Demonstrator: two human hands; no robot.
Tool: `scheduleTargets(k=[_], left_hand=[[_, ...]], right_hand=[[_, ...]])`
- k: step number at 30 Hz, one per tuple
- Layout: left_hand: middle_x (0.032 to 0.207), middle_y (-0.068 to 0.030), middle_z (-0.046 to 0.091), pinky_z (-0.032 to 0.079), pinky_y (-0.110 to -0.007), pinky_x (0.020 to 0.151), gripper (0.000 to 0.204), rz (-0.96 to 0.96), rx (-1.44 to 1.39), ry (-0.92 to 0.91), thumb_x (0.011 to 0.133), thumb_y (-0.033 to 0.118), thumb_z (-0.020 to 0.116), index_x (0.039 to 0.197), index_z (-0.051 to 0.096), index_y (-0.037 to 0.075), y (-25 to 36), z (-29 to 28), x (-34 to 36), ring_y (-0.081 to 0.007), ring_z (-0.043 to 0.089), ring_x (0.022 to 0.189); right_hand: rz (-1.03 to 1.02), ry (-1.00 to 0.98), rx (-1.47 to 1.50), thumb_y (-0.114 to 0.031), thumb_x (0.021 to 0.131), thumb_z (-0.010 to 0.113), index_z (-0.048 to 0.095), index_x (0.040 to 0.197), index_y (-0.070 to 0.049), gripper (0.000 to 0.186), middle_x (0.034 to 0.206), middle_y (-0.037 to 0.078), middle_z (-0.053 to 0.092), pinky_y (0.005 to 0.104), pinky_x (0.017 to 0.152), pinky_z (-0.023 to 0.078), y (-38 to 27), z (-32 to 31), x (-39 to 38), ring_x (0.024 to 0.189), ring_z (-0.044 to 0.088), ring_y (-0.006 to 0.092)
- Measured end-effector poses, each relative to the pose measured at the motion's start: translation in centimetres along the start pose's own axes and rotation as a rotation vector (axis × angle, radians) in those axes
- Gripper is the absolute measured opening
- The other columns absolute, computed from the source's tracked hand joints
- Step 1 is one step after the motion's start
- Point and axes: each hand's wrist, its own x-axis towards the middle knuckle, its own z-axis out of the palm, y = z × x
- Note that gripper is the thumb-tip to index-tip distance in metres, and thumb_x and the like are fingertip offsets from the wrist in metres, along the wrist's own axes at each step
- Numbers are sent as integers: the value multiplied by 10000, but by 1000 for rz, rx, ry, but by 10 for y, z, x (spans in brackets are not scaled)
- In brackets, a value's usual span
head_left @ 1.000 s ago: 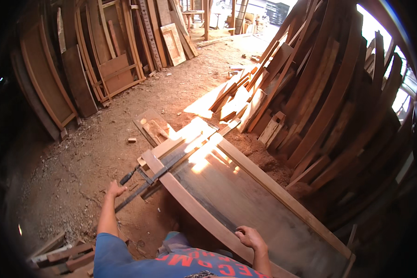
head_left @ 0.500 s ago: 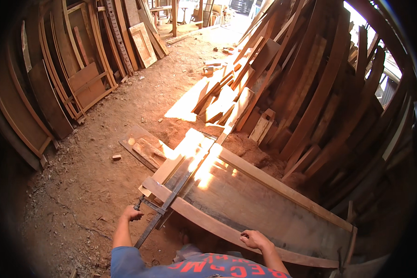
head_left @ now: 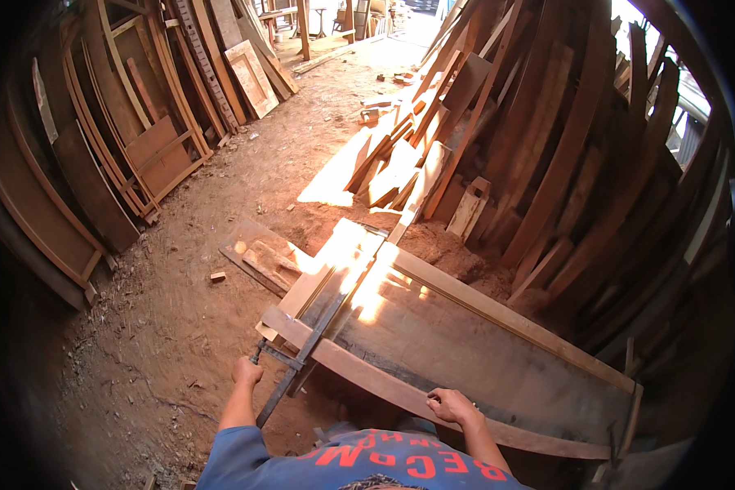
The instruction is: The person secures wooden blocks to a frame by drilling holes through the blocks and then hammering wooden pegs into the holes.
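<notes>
two-handed: wrapped left grip around clamp handle, likely for leverage; rested right grip on rail, couldn't confirm pinch.

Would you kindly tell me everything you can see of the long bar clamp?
The long bar clamp looks like dark metal: a straight bar with a side arm and screw handle near one end. It lies diagonally across one end of the wooden frame, sticking out past the near rail. The left hand closes round the handle. How tightly it is clamped can't be told; glare obscures its far part.
</notes>
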Motion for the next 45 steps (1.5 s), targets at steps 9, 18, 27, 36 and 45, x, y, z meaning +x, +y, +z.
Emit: scheduleTargets(k=[9,18,27,36,45], left_hand=[[1088,-216,746,571,-485,881,271,-58,28,55,824,187,724,1068,733,70,6,9,-4,-399,716,1054],[1342,-230,608,470,-537,1039,578,-156,82,223,826,310,803,1318,598,87,10,17,-19,-402,551,1314],[1303,-210,561,381,-511,1117,567,642,-70,623,793,115,720,1332,561,38,131,15,-179,-407,498,1282],[1263,-238,644,493,-453,1048,557,1299,292,-874,849,166,774,1352,596,5,211,226,-438,-380,618,1215],[1243,-237,695,559,-440,949,520,1479,827,-1118,878,221,762,1338,626,20,259,310,-598,-363,685,1159]], right_hand=[[77,34,96,-307,944,623,723,1220,-47,392,1187,233,722,459,1002,523,27,25,-19,1148,673,413],[107,124,343,-321,937,680,736,1237,-74,394,1163,212,746,405,987,544,125,116,-76,1138,706,334],[614,275,1237,-454,972,684,756,1104,-8,470,1031,146,743,393,873,533,246,307,-244,943,674,238],[968,558,1291,-305,967,673,756,927,-35,285,806,76,719,373,614,521,392,532,-314,692,654,177],[1150,915,1831,-75,790,754,767,977,-10,199,886,119,743,365,683,578,323,632,-360,739,708,250]])
